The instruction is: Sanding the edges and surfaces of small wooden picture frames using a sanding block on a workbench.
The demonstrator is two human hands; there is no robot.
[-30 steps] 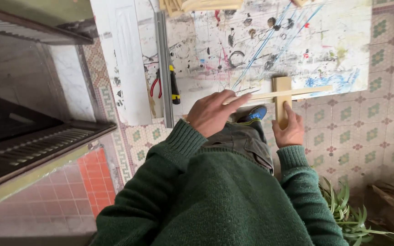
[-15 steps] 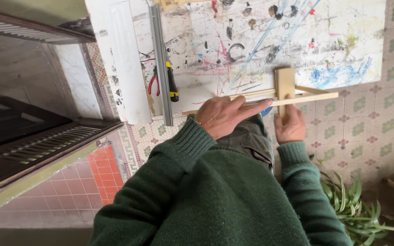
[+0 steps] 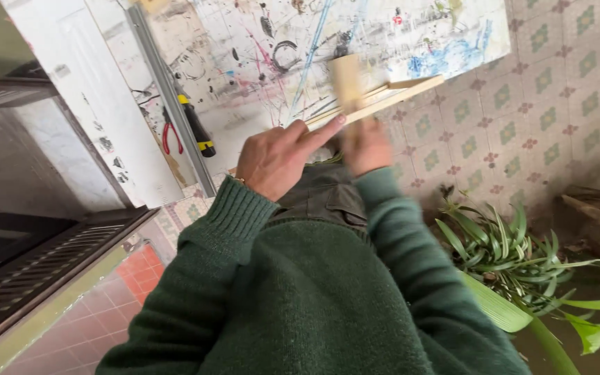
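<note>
Hands point(image 3: 314, 149) on wooden strips point(image 3: 383, 98) (board-edge)

L hand point(image 3: 276, 158) lies flat on thin wood strips point(image 3: 390, 97), index finger stretched along them. R hand point(image 3: 367, 147), blurred, grips upright wood block point(image 3: 347, 82) crossing the strips. Paint-splattered board point(image 3: 258, 55) beneath; red pliers point(image 3: 169, 133) & yellow-black tool point(image 3: 196, 126) at its edge. Green plant point(image 3: 515, 253) on the right.

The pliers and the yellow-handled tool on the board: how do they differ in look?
The pliers have two curved red handles spread apart; the yellow tool is a single straight piece, black and yellow. The pliers look shorter than the yellow tool. Both lie side by side on the paint-splashed board, untouched by either hand.
</note>
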